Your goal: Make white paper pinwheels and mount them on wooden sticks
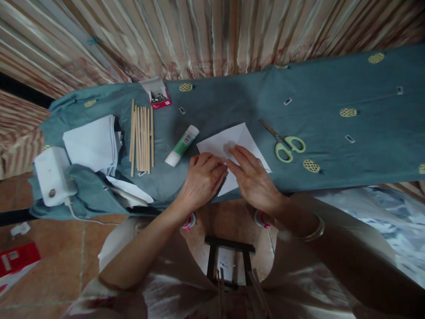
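A white sheet of paper (221,138) with crease lines lies at an angle on the cloth in front of me. Curled over its near left edge, my left hand (204,179) has its fingers bent together on the paper; the fingertips are partly hidden. My right hand (254,179) rests on the sheet with its fingers stretched out and slightly apart, pressing near the middle. The two hands almost meet there. Left of the paper lies a green and white glue stick (182,146). To its right are scissors (282,142) with light green handles, blades slightly apart.
Several wooden sticks (142,137) lie beside a stack of white paper (91,144). A small open box (159,95) of metal pieces stands behind. A white device (51,173) with a cable sits at the left end. Striped curtains (212,35) hang behind the cloth-covered table (318,84).
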Demonstrator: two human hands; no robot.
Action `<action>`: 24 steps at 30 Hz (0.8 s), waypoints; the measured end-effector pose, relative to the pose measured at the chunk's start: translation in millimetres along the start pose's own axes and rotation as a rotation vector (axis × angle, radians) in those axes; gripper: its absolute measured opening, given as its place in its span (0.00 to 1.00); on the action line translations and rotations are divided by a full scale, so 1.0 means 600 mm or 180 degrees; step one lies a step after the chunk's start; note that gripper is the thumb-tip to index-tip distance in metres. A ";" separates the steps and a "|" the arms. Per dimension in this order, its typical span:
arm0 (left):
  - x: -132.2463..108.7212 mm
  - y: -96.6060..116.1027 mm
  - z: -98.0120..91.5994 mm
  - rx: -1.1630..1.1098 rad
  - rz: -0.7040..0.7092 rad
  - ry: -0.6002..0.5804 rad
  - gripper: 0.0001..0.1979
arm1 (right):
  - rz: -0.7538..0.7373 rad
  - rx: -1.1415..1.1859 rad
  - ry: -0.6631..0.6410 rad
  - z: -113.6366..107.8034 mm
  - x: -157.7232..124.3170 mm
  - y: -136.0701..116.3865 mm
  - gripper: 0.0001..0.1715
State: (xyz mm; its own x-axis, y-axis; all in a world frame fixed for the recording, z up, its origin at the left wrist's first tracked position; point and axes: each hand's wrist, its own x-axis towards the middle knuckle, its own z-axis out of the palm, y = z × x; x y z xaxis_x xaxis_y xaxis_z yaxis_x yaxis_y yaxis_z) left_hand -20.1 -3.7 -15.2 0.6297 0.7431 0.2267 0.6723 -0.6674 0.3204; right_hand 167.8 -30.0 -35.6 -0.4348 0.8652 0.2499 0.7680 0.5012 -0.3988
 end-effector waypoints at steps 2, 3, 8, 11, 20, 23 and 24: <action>-0.003 0.004 -0.001 0.0035 -0.0002 0.0009 0.13 | -0.0024 -0.0009 0.0069 0.000 0.001 0.003 0.26; -0.005 0.005 -0.002 0.0047 -0.0004 0.0024 0.13 | -0.0024 -0.0025 0.0093 0.000 0.001 0.004 0.26; -0.009 0.008 -0.003 0.0074 -0.0027 0.0039 0.14 | 0.0025 -0.0011 0.0042 -0.010 0.004 0.004 0.24; -0.010 0.008 -0.004 0.0086 -0.0024 0.0034 0.14 | 0.0229 0.0176 0.0035 -0.025 0.006 0.013 0.26; -0.014 -0.003 -0.011 0.0116 0.0038 -0.0080 0.13 | 0.0741 0.0232 0.0325 -0.056 -0.011 0.041 0.27; -0.016 -0.022 -0.012 0.0185 0.0062 -0.0008 0.12 | 0.0751 0.0471 0.0279 -0.065 -0.023 0.038 0.21; -0.017 -0.028 -0.012 0.0208 0.0058 0.0020 0.12 | 0.0731 0.0573 0.0243 -0.069 -0.027 0.039 0.20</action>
State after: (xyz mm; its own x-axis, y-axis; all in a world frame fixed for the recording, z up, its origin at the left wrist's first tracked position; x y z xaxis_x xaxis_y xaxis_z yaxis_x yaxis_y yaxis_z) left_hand -40.7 0.2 -16.1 0.6398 0.7308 0.2380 0.6847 -0.6826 0.2555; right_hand 211.9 -33.2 -12.6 -0.2176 0.9557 0.1980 0.7433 0.2938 -0.6010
